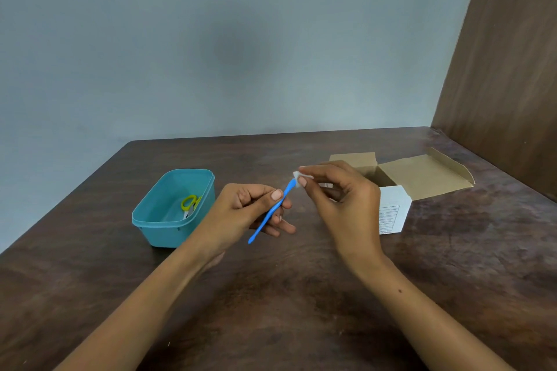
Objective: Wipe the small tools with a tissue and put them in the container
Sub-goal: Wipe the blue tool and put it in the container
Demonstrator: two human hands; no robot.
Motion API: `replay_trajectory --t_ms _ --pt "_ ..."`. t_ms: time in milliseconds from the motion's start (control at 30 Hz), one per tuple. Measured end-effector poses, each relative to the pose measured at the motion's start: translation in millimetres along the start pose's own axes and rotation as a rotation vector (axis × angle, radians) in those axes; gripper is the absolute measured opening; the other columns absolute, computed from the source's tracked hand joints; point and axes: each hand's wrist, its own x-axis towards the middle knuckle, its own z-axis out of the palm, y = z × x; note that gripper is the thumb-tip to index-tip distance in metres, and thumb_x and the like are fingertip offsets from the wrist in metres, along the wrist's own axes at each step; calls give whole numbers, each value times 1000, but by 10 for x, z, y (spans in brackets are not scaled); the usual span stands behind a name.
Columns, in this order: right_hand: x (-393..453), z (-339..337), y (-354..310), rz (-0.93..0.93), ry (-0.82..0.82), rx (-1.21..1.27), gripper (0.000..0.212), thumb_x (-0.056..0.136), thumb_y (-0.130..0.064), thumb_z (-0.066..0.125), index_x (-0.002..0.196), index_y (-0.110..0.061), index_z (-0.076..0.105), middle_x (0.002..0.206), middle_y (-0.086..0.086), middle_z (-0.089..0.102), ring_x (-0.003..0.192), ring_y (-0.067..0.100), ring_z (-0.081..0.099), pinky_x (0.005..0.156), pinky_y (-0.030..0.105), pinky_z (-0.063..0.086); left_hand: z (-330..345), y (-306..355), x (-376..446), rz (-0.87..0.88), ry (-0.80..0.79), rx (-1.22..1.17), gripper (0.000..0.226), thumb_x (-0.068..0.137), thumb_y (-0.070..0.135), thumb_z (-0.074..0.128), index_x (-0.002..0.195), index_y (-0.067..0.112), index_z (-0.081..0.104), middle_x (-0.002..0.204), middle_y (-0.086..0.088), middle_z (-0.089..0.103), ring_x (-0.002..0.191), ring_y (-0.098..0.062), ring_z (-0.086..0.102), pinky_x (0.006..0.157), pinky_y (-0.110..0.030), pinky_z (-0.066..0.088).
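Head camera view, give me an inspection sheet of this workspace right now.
Surface: dark wooden table, worn and mottled.
Job's things: blue tool held tilted; tissue at its upper tip; teal container holding yellow-handled scissors.
Clutter: open cardboard box behind the right hand.
Grips: left hand holds the tool; right hand pinches the tissue.
Cables: nothing seen.
Surroundings: grey wall; wooden panel at right.

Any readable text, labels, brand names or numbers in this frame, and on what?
White side of the open cardboard box: a printed table of ruled lines with small text, too blurred to read.
Blue tool, teal container, tissue: no print visible.
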Motion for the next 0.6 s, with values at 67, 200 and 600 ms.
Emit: replay_trajectory --t_ms 67,200,600 --pt "9 -14 20 -1 1 -18 12 80 -5 72 91 -10 75 89 1 70 81 7 66 70 11 51 -2 0 -1 -4 -12 -1 29 84 29 55 84 4 69 59 -2 62 73 -29 73 57 -22 56" --pt "-4 -3 33 -51 -14 -68 13 80 -5 72 92 -9 75 87 2 69 82 8 63 68 7 48 -2 8 -7 -4 -10 -11 29 82 31 56 83 5 70 58 -1 62 72 -28 73 57 -22 56" --pt "-3 -18 -11 -115 22 -15 13 82 -1 70 93 -8 74 87 1 65 80 8 63 70 16 53 -7 1 14 -26 44 -44 30 84 30 56 89 5 71 59 -4 63 73 -27 73 56 -22 56"
